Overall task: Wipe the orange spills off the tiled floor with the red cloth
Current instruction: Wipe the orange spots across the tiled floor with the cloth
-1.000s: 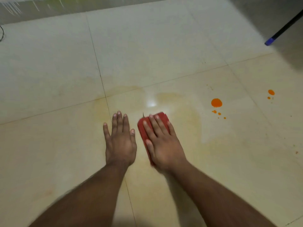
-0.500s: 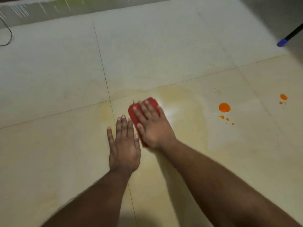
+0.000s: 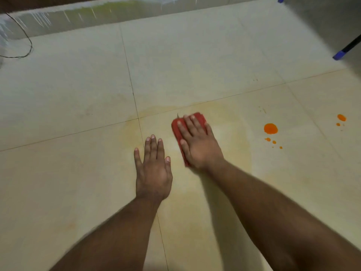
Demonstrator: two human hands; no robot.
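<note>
- Large cream tiled floor point(image 3: 195, 55): smooth, softly glossy, with thin dark grout lines and a faint yellowish smear film.
- Folded red cloth point(image 3: 176, 130): soft, matt fabric.
- Bright orange spills point(image 3: 270, 128): wet-looking, opaque blobs.

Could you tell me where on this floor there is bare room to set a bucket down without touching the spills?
Bare tile lies left of the left hand, and across the far tiles between the black cable and the blue-tipped pole. It is crowded to the right: the right hand presses the red cloth, with the orange spills beyond it.
</note>
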